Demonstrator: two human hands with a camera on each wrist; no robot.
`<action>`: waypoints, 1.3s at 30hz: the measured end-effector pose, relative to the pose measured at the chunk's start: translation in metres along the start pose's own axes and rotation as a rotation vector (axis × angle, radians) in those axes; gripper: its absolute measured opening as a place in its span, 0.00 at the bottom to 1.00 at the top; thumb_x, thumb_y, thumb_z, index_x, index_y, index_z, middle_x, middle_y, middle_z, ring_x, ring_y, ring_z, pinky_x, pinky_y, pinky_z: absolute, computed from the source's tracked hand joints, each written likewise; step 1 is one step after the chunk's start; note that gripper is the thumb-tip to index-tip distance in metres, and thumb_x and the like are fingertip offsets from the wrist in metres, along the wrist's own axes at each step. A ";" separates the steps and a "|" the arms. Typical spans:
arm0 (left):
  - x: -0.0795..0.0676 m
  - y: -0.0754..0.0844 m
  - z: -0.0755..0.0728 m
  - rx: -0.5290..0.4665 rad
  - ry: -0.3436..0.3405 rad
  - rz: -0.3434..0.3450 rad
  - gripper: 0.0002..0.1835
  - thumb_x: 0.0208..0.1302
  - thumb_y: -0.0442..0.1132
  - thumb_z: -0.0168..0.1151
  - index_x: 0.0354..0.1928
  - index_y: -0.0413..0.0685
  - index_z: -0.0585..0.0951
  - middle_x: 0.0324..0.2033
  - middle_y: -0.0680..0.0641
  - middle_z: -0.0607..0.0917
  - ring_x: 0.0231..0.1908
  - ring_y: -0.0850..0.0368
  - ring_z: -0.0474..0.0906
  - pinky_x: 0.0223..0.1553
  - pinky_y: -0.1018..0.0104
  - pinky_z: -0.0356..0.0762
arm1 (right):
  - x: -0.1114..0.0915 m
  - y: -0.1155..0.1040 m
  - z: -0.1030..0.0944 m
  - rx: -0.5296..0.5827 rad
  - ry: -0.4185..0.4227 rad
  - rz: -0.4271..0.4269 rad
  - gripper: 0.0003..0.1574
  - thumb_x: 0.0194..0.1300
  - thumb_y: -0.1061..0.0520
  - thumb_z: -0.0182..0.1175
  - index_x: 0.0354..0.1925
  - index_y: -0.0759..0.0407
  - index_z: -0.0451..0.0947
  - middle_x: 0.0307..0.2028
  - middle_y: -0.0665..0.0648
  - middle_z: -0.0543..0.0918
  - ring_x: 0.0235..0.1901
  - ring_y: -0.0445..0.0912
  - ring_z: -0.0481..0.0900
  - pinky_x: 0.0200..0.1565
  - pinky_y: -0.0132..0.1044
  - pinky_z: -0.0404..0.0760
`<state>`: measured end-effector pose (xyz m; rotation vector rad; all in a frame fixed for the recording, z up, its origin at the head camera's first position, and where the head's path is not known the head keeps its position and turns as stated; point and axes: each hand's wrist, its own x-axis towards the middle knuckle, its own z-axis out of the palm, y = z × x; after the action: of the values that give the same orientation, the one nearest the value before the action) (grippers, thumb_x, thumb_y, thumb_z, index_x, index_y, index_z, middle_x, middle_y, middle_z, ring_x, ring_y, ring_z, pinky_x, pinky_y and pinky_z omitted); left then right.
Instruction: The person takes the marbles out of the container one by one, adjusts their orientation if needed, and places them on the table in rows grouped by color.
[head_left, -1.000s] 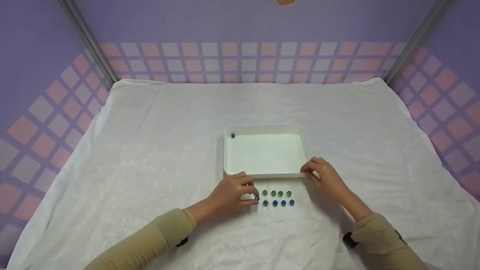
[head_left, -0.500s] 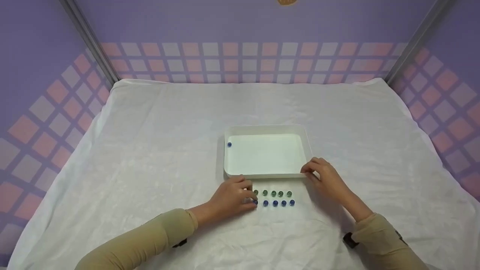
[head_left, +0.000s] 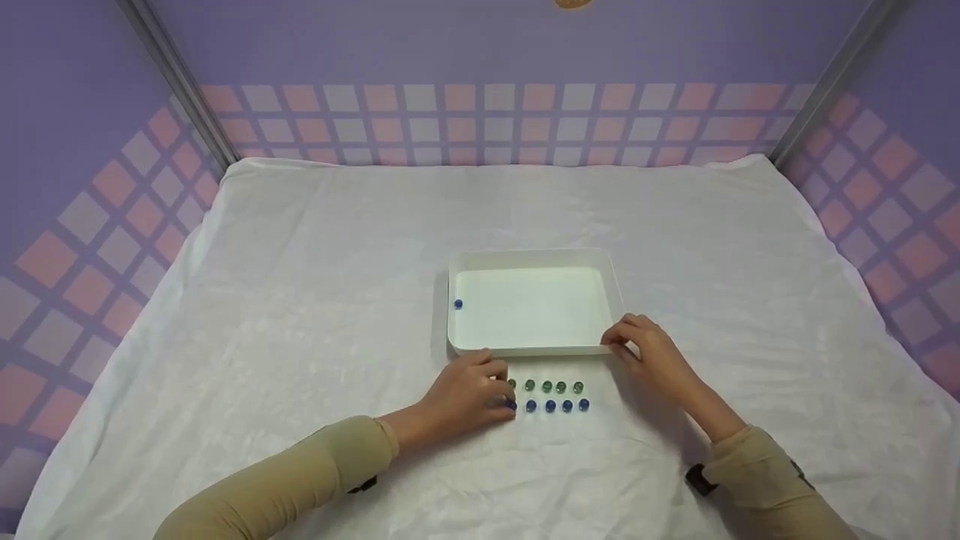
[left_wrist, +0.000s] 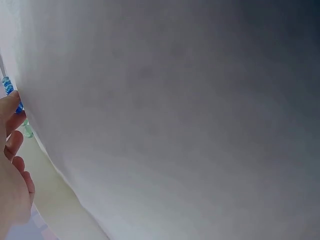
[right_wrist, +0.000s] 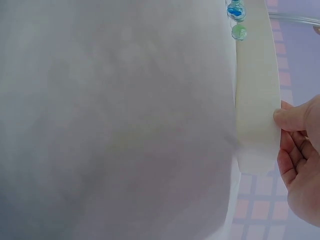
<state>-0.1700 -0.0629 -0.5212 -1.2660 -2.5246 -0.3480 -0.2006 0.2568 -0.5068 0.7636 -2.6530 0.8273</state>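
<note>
My left hand (head_left: pixel 466 394) pinches a blue marble (left_wrist: pixel 19 108) between thumb and finger at the left end of a row of blue marbles (head_left: pixel 550 406); the fingers partly cover it in the head view. Behind that row runs a row of green marbles (head_left: pixel 547 387), the leftmost partly hidden by my fingers. With thumb and fingers, my right hand (head_left: pixel 646 351) grips the rim of a white rectangular tray (head_left: pixel 540 351) at its near right corner. Inside the tray, one blue marble (head_left: pixel 458 304) lies against the left wall.
A wrinkled white cloth (head_left: pixel 337 300) covers the table under the tray and marbles. Purple panels (head_left: pixel 495 45) with pink and white squares stand at the back and both sides, joined by grey posts (head_left: pixel 832 82).
The marble in the tray has rolled along the left wall toward me. My left hand has moved slightly toward me with its marble, bringing it level with the blue row. My right hand stays put.
</note>
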 end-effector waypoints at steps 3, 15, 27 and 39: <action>0.000 0.000 0.000 -0.002 0.001 0.002 0.09 0.57 0.55 0.70 0.33 0.61 0.89 0.32 0.57 0.82 0.35 0.59 0.70 0.41 0.65 0.70 | 0.000 0.000 0.000 -0.001 -0.001 0.004 0.07 0.61 0.70 0.65 0.34 0.59 0.83 0.34 0.53 0.82 0.36 0.45 0.75 0.41 0.41 0.78; 0.000 0.001 0.000 0.000 0.012 0.012 0.07 0.57 0.53 0.70 0.34 0.62 0.89 0.32 0.56 0.81 0.36 0.59 0.72 0.41 0.66 0.72 | -0.001 0.000 -0.002 0.005 -0.049 0.064 0.08 0.63 0.68 0.64 0.37 0.56 0.83 0.35 0.50 0.81 0.40 0.44 0.77 0.45 0.43 0.80; 0.001 0.002 -0.003 -0.028 -0.005 -0.007 0.08 0.56 0.53 0.71 0.35 0.62 0.89 0.33 0.56 0.82 0.38 0.59 0.73 0.43 0.65 0.73 | -0.001 0.003 0.001 0.004 -0.013 0.029 0.09 0.61 0.70 0.65 0.35 0.57 0.83 0.34 0.51 0.81 0.38 0.44 0.76 0.42 0.42 0.80; -0.001 0.001 -0.002 -0.020 -0.022 -0.012 0.08 0.57 0.54 0.70 0.36 0.63 0.88 0.34 0.56 0.80 0.38 0.60 0.73 0.42 0.66 0.73 | -0.001 0.001 -0.002 0.011 -0.041 0.034 0.07 0.63 0.68 0.64 0.36 0.57 0.83 0.35 0.52 0.81 0.39 0.45 0.76 0.43 0.42 0.79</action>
<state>-0.1683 -0.0633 -0.5191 -1.2698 -2.5539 -0.3655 -0.2002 0.2591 -0.5066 0.7480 -2.7063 0.8447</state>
